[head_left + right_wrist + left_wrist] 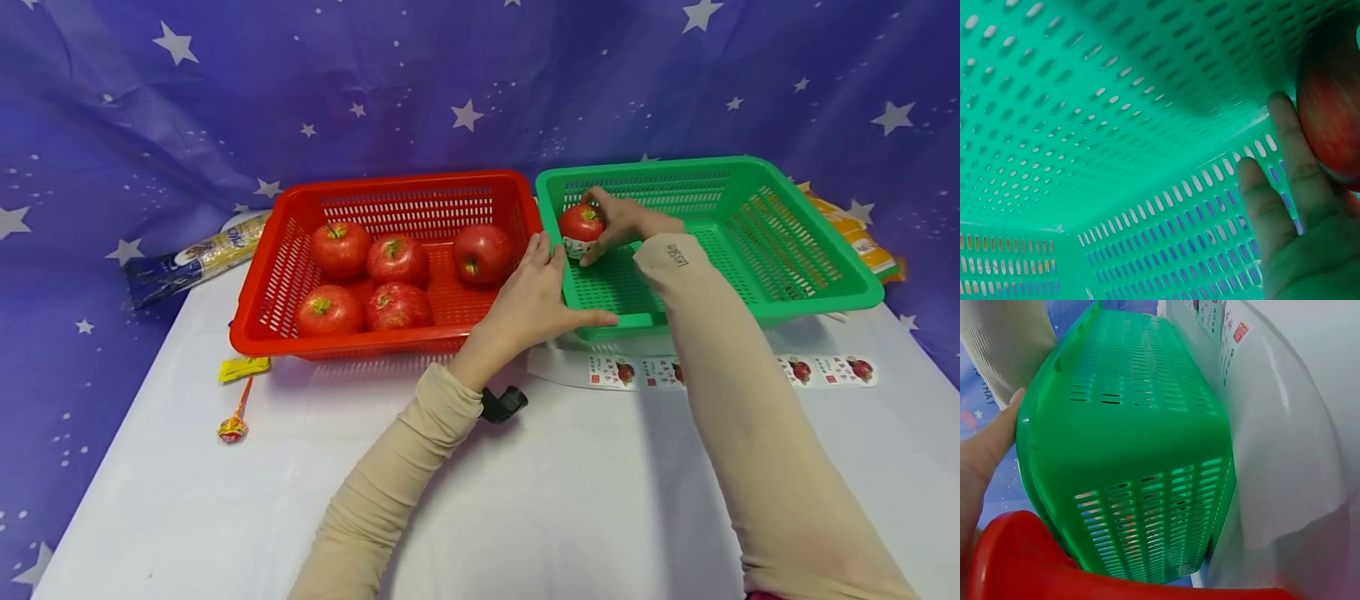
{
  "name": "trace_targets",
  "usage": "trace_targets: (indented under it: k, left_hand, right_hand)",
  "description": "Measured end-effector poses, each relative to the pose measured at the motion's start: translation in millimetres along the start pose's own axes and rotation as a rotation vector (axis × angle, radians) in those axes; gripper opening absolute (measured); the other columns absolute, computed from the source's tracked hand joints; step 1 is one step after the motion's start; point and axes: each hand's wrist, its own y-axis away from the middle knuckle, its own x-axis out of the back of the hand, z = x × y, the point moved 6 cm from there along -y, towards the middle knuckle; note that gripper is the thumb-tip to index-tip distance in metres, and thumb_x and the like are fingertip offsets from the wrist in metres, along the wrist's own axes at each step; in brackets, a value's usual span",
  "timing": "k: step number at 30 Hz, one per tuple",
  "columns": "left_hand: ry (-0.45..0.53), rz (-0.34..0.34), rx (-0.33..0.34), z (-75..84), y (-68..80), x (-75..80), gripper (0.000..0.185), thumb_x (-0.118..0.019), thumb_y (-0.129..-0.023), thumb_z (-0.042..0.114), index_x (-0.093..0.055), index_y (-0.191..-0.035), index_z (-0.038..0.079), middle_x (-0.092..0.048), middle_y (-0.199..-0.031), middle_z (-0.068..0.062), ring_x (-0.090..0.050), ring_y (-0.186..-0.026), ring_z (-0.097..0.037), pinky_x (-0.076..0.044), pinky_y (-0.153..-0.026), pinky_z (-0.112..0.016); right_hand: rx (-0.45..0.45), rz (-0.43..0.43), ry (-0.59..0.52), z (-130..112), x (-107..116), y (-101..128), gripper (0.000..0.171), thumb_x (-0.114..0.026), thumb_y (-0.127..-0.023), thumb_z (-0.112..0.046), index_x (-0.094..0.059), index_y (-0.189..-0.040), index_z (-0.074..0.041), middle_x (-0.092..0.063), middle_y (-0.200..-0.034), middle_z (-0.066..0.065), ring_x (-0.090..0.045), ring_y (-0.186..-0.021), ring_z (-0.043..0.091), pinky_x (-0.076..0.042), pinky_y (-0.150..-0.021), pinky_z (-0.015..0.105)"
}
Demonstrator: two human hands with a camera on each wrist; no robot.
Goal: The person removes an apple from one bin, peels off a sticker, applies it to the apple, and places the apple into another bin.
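Note:
My right hand (618, 221) is inside the left end of the green basket (795, 310), thumb and fingers around a red apple (582, 223). A white printed label shows on the apple's lower front. In the right wrist view the apple (1335, 106) sits at the right edge, beside the extended fingers (1304, 162). My left hand (528, 296) rests over the green basket's near left corner, fingers straight along its left rim and thumb stretched along its front rim. The left wrist view shows the thumb (997, 434) on the green rim.
The red basket (375, 343), holding several apples, stands left of the green one. A strip of apple labels (615, 372) lies in front. Also around are a lollipop (232, 429), a yellow packet (243, 368), a black object (504, 405), a pasta-like bag (217, 250) and an orange bag (862, 237).

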Motion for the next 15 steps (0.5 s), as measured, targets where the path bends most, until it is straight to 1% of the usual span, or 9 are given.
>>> trace_targets:
  k: [3, 6, 8, 9, 11, 12, 13, 15]
  left_hand:
    - [0.031, -0.011, 0.011, 2.2, 0.7, -0.3, 0.116, -0.064, -0.075, 0.071, -0.015, -0.152, 0.000, -0.003, -0.161, -0.017, 0.002, -0.150, -0.028, -0.016, -0.120, -0.035]
    - [0.043, -0.038, 0.008, 2.4, 3.8, 1.4, 0.120, -0.065, -0.074, 0.071, -0.005, -0.153, 0.003, 0.004, -0.162, -0.013, 0.006, -0.150, -0.024, -0.012, -0.121, -0.034]
    - [0.038, -0.048, -0.016, 0.1, 10.3, 7.7, 0.124, -0.067, -0.073, 0.070, -0.001, -0.153, 0.003, 0.004, -0.162, -0.011, 0.006, -0.150, -0.023, -0.010, -0.121, -0.034]
    - [0.040, -0.053, -0.023, -2.4, 15.7, 13.5, 0.125, -0.068, -0.072, 0.070, 0.000, -0.153, 0.003, 0.005, -0.162, -0.010, 0.007, -0.150, -0.022, -0.009, -0.121, -0.034]
    - [0.041, -0.048, -0.031, -12.9, 31.2, 30.3, 0.127, -0.071, -0.071, 0.067, 0.003, -0.153, 0.004, 0.005, -0.163, -0.009, 0.007, -0.150, -0.021, -0.008, -0.121, -0.034]
    - [0.040, -0.034, -0.021, -21.1, 40.9, 41.3, 0.128, -0.073, -0.070, 0.066, 0.003, -0.153, 0.005, 0.006, -0.163, -0.008, 0.007, -0.150, -0.020, -0.007, -0.122, -0.035]
    - [0.034, -0.015, -0.004, -31.5, 51.3, 53.9, 0.129, -0.074, -0.070, 0.064, 0.004, -0.153, 0.005, 0.006, -0.162, -0.008, 0.008, -0.150, -0.020, -0.006, -0.122, -0.036]
    - [0.037, 0.027, 0.067, -58.4, 73.5, 80.4, 0.130, -0.076, -0.069, 0.061, 0.006, -0.153, 0.007, 0.010, -0.162, -0.007, 0.010, -0.150, -0.020, -0.003, -0.122, -0.039]
  right_hand:
    - [-0.024, -0.023, 0.014, -0.1, 1.7, 4.8, 0.096, -0.077, -0.081, -0.016, -0.008, -0.147, -0.006, -0.033, -0.143, 0.027, -0.036, -0.129, 0.041, -0.036, -0.108, 0.054]
    - [-0.058, -0.092, 0.018, -3.7, 0.5, 9.7, 0.106, -0.077, -0.080, -0.015, 0.002, -0.151, -0.009, -0.026, -0.148, 0.026, -0.030, -0.134, 0.041, -0.031, -0.111, 0.055]
    - [-0.067, -0.139, 0.008, -8.3, 0.3, 12.3, 0.113, -0.077, -0.081, -0.011, 0.011, -0.152, -0.010, -0.019, -0.152, 0.026, -0.024, -0.139, 0.041, -0.027, -0.114, 0.054]
    - [-0.063, -0.146, 0.011, -11.4, 1.9, 13.6, 0.114, -0.076, -0.081, -0.010, 0.012, -0.152, -0.010, -0.016, -0.153, 0.027, -0.024, -0.139, 0.042, -0.027, -0.114, 0.055]
    - [-0.034, -0.126, 0.065, -18.8, 7.3, 16.4, 0.112, -0.074, -0.081, -0.011, 0.012, -0.153, -0.010, -0.011, -0.155, 0.029, -0.020, -0.141, 0.044, -0.027, -0.113, 0.057]
    - [-0.016, -0.105, 0.093, -23.8, 10.5, 18.0, 0.111, -0.074, -0.082, -0.013, 0.012, -0.153, -0.010, -0.010, -0.155, 0.030, -0.025, -0.138, 0.046, -0.028, -0.112, 0.056]
    - [0.008, -0.076, 0.117, -29.9, 14.9, 20.1, 0.109, -0.073, -0.083, -0.015, 0.010, -0.153, -0.010, -0.008, -0.155, 0.031, -0.025, -0.138, 0.047, -0.028, -0.112, 0.058]
    - [0.058, 0.003, 0.175, -46.3, 23.7, 25.4, 0.105, -0.072, -0.083, -0.021, 0.005, -0.155, -0.012, -0.006, -0.155, 0.031, -0.024, -0.138, 0.048, -0.028, -0.110, 0.060]
